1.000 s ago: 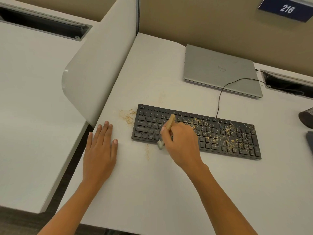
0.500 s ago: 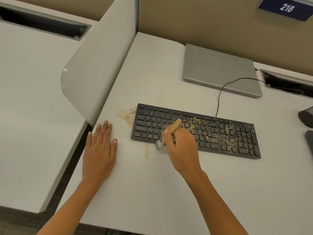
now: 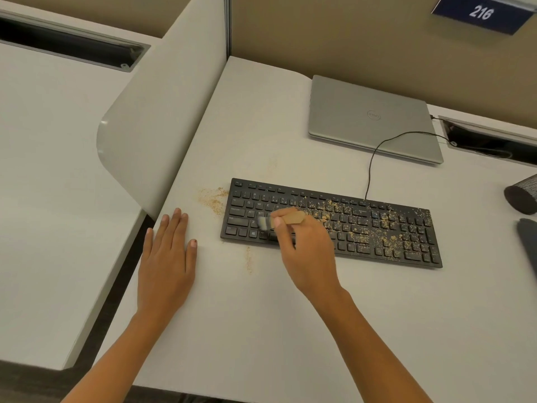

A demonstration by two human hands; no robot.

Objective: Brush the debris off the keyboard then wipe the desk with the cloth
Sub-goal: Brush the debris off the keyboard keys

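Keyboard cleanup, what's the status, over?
Right hand grips the brush, bristles on the left keys of the keyboard. Left hand flat on the desk. Crumbs cover the right half; nothing blocks the brush.

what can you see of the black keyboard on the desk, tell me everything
The wide black plastic-looking keyboard lies flat on the white desk, its right end slightly nearer the person. Tan crumb-like debris speckles its middle and right keys; the left keys look mostly clean. A thin black cable leaves its back edge. The right hand holds a small wooden-handled brush with its blurred bristles over the lower-left keys.
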